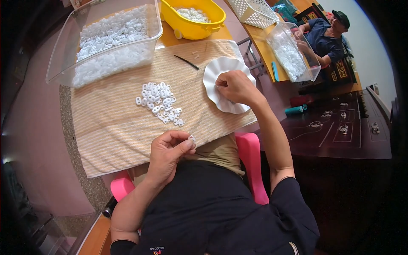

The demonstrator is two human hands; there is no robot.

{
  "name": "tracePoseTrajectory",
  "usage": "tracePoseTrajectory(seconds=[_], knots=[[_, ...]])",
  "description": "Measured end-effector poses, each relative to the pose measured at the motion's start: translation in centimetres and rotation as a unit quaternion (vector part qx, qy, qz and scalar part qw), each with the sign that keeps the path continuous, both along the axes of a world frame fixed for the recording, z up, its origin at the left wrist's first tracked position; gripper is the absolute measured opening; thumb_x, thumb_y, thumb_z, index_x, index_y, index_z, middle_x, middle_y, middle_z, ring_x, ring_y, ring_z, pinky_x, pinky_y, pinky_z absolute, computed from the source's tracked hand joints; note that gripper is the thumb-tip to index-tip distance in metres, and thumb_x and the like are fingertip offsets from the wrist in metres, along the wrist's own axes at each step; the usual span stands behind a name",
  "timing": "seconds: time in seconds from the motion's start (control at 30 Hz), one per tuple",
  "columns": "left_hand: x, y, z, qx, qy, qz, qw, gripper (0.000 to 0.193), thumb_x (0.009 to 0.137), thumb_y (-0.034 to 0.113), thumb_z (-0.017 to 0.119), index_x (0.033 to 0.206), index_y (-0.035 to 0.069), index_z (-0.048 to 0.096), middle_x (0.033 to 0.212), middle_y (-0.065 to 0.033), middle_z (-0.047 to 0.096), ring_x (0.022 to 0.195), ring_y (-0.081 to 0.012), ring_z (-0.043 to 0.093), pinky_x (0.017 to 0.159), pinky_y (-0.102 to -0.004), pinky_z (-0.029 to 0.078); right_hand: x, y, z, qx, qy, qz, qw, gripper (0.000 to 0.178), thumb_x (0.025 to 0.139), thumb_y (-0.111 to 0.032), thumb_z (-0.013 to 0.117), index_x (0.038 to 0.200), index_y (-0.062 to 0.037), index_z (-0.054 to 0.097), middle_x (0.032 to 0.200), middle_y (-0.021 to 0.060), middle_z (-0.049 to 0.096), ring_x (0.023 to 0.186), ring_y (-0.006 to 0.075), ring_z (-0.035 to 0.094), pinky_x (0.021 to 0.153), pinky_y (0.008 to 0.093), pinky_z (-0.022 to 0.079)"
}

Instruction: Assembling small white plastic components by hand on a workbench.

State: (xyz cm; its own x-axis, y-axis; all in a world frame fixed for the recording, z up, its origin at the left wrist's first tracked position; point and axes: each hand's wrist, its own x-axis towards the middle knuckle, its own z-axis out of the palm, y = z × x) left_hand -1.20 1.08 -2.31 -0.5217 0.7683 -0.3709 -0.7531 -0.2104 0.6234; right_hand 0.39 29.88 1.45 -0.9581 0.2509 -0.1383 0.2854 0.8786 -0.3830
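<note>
My left hand (pixel 171 151) is closed over the near edge of the cloth, pinching a small white plastic piece (pixel 191 138) between thumb and forefinger. Over a white dish with a wavy rim (pixel 211 87) is my right hand (pixel 235 86), its fingers bent down together into the dish. Whatever those fingertips hold, if anything, is hidden. Between the hands and to the left lies a loose pile of small white plastic pieces with round holes (pixel 158 102). A thin black stick (pixel 186 62) rests on the cloth beyond the pile.
A striped beige cloth (pixel 110 136) covers the table. At the far left stands a clear bin (pixel 61 70) of white pieces, beside a yellow tub (pixel 199 30) holding more. Across, another person (pixel 325 40) works at a clear bin (pixel 314 70) near a white basket (pixel 253 12).
</note>
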Motion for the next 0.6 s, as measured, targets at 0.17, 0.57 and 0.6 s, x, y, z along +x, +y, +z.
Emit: tracePoseTrajectory(seconds=[0.17,0.57,0.6], knots=[[0.0,-0.1,0.1,-0.001,0.003,0.003,1.000,0.014,0.086,0.002,0.067,0.098,-0.001,0.062,0.086,-0.0089,0.066,0.076,-0.0135,0.065,0.072,-0.0260,0.056,0.3,-0.2,0.3,-0.002,0.007,0.000,1.000,0.013,0.075,-0.009,0.059,0.079,-0.0015,0.069,0.083,0.0190,0.066,0.078,0.0363,0.063,0.073,0.0422,0.049],[0.0,-0.1,-0.2,0.004,-0.002,0.001,1.000,0.014,0.085,0.002,0.067,0.099,0.000,0.062,0.086,-0.0090,0.067,0.076,-0.0137,0.065,0.070,-0.0252,0.056,1.9,1.7,-0.5,-0.018,0.079,0.051,0.995,0.012,0.078,0.001,0.053,0.087,0.0024,0.061,0.088,0.0198,0.064,0.087,0.0378,0.060,0.077,0.0421,0.047],[0.0,0.0,-0.2,0.003,-0.002,0.003,1.000,0.014,0.085,0.001,0.067,0.099,0.000,0.062,0.086,-0.0088,0.067,0.076,-0.0138,0.066,0.070,-0.0255,0.056,1.9,1.7,-0.5,-0.021,0.089,0.056,0.994,0.012,0.080,0.000,0.054,0.089,0.0016,0.061,0.089,0.0191,0.064,0.088,0.0376,0.060,0.078,0.0418,0.047]])
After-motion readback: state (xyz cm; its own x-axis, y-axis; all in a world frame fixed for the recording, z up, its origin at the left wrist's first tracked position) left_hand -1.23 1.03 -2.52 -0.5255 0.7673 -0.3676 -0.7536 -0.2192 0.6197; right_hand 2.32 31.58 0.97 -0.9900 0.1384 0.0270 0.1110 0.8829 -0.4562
